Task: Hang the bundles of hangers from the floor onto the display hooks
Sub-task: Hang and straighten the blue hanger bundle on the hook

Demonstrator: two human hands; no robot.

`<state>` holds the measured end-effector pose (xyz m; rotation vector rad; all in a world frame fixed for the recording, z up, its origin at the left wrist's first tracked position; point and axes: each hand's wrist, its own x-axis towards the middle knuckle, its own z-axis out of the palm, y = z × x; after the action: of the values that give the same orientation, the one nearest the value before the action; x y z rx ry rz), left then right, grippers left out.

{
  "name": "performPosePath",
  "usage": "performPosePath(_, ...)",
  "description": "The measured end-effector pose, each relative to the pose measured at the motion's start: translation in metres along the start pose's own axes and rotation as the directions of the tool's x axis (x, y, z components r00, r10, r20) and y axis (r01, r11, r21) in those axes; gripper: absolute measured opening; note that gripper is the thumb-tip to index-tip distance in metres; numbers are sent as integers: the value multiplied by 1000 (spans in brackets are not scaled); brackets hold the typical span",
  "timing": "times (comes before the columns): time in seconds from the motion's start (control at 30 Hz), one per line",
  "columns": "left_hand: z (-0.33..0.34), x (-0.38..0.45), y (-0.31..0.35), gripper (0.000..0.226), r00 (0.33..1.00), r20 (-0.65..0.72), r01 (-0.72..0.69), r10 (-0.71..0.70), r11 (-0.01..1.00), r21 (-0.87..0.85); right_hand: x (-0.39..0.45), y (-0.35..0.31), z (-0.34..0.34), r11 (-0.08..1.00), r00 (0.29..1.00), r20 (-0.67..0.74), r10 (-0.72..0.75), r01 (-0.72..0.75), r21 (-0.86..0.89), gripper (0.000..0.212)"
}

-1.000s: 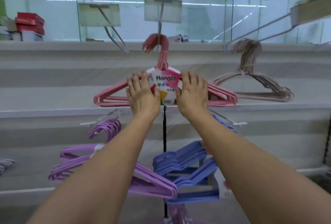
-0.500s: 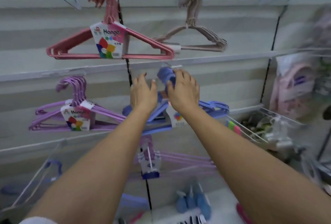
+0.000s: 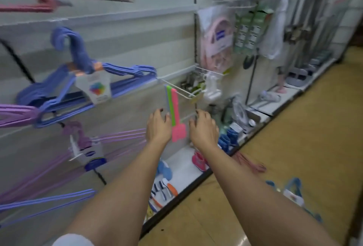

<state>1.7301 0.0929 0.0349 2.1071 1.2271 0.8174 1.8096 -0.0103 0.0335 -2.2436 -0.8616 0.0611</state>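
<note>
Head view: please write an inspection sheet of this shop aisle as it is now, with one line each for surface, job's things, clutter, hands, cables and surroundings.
Surface: slatted display wall with wire hooks; tan floor on the right.
Job's things: blue hanger bundle hangs on the wall; pink bundle above it; purple bundles to the left and below. On the floor, a dark red hanger bundle and a blue bundle wait.
Clutter: pink and green strips hang from a hook; small goods lie on the low shelf.
Hands: left hand and right hand hold nothing, fingers relaxed.
Cables: nothing seen.
Surroundings: more hung goods and slippers farther down the aisle; blurred.
</note>
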Motion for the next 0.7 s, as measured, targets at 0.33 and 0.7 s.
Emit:
performPosePath(0.33, 177, -9, 44, 39, 900, 432, -92, 52, 993, 72, 17, 187, -35, 866, 866, -72, 495, -498, -38, 39)
performPosePath(0.7, 320, 12, 66, 41, 727, 683, -227, 74, 964, 138, 63, 315, -39, 675, 681, -116, 723, -732, -88, 42)
